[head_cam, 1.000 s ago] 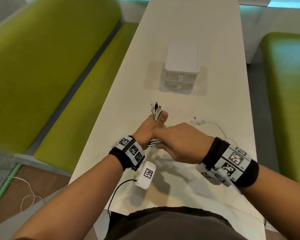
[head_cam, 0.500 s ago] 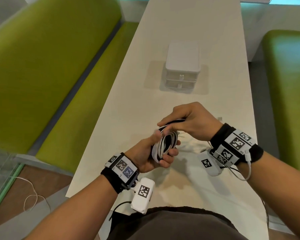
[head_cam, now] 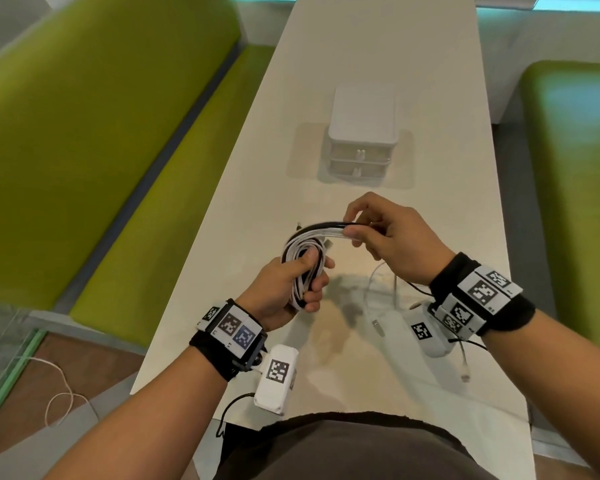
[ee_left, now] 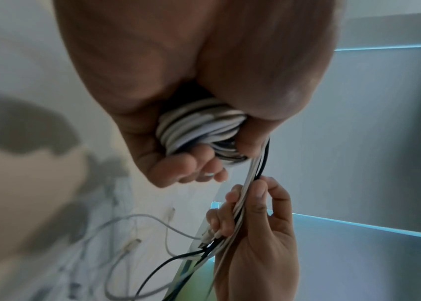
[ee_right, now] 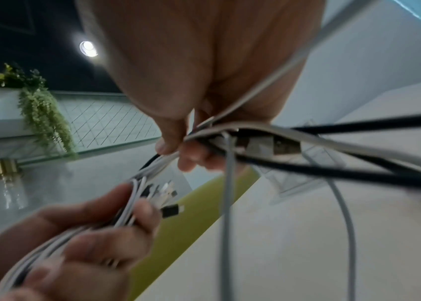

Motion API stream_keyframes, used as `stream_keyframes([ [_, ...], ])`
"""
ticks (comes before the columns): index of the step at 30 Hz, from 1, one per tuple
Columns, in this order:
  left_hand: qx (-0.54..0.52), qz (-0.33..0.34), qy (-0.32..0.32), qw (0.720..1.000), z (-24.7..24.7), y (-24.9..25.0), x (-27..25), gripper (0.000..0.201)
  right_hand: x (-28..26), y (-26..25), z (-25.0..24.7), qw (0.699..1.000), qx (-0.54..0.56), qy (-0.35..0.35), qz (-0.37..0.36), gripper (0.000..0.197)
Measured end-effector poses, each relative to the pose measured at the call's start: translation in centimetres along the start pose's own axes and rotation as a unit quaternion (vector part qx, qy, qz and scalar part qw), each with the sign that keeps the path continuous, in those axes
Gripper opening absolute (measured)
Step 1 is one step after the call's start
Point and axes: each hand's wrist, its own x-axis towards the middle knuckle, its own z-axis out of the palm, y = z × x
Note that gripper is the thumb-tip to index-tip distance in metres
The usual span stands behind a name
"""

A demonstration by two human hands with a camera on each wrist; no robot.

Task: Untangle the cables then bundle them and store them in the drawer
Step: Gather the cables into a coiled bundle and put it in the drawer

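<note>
A coil of white and black cables (head_cam: 303,261) is wound round my left hand (head_cam: 291,285), whose fingers curl over the loops above the near table. The same coil (ee_left: 199,126) fills the left palm in the left wrist view. My right hand (head_cam: 378,233) pinches the free strands (head_cam: 329,230) up and to the right of the coil, and its fingers (ee_right: 178,146) close on them in the right wrist view. Loose cable ends (head_cam: 378,323) trail on the table below the right hand. A small white drawer unit (head_cam: 362,133) with two shut drawers stands farther back.
The long white table (head_cam: 430,393) runs away from me, with green benches on the left (head_cam: 101,133) and right (head_cam: 575,168). A white cable (head_cam: 59,393) lies on the floor at lower left. Connector plugs (ee_right: 170,209) stick out past the left fingers.
My right hand has swung from in front of the left hand up and over to the right, drawing the strands round the coil. Both hands have risen a little off the table.
</note>
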Motion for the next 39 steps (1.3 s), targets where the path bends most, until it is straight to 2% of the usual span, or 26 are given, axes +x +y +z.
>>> stream_keyframes([
  [3, -0.038, 0.011, 0.01, 0.999, 0.4, -0.2, 0.5, 0.043, -0.3, 0.3, 1.2, 0.999, 0.007, 0.052, -0.003, 0.007],
  [6, -0.065, 0.028, -0.005, 0.997, 0.6, -0.1, 0.8, 0.052, -0.7, 0.3, 1.9, 0.997, 0.015, 0.074, -0.012, 0.01],
  [9, -0.051, 0.047, -0.017, 0.997, 0.7, 0.0, 0.9, 0.065, -0.6, 0.3, 2.2, 0.993, 0.044, 0.11, 0.02, 0.005],
  [10, -0.048, 0.056, -0.012, 0.997, 0.9, 0.0, 0.9, 0.065, -0.6, 0.2, 2.3, 0.991, 0.054, 0.116, 0.037, 0.004],
  [13, -0.062, 0.083, 0.022, 0.994, 1.6, 0.1, 1.3, 0.048, -0.6, -0.4, 2.9, 0.988, 0.067, 0.121, 0.061, 0.007],
  [17, -0.09, 0.118, 0.064, 0.987, 2.5, 0.1, 1.9, 0.056, -0.3, -1.4, 3.2, 0.975, 0.13, 0.168, 0.059, 0.009],
  [22, -0.124, 0.117, 0.065, 0.983, 3.1, 0.0, 2.0, 0.055, -0.7, -2.0, 3.7, 0.962, 0.178, 0.181, 0.103, 0.009],
  [27, -0.164, 0.111, 0.075, 0.977, 3.6, -0.1, 2.0, 0.06, -0.1, -2.2, 3.6, 0.971, 0.109, 0.185, 0.108, 0.01],
  [32, -0.183, 0.096, 0.079, 0.975, 3.0, 0.1, 1.8, 0.062, 0.2, -2.4, 3.6, 0.981, -0.085, 0.162, 0.07, 0.012],
  [35, -0.16, 0.093, 0.05, 0.981, 3.1, 0.5, 1.5, 0.06, 0.1, -2.2, 3.4, 0.986, -0.092, 0.125, 0.066, 0.003],
  [37, -0.135, 0.093, 0.036, 0.986, 2.9, 0.8, 1.4, 0.056, -0.4, -2.2, 3.4, 0.99, -0.092, 0.097, 0.052, 0.012],
  [39, -0.111, 0.088, 0.035, 0.989, 2.7, 1.0, 1.4, 0.052, -0.7, -2.1, 3.3, 0.991, -0.1, 0.087, 0.035, 0.013],
])
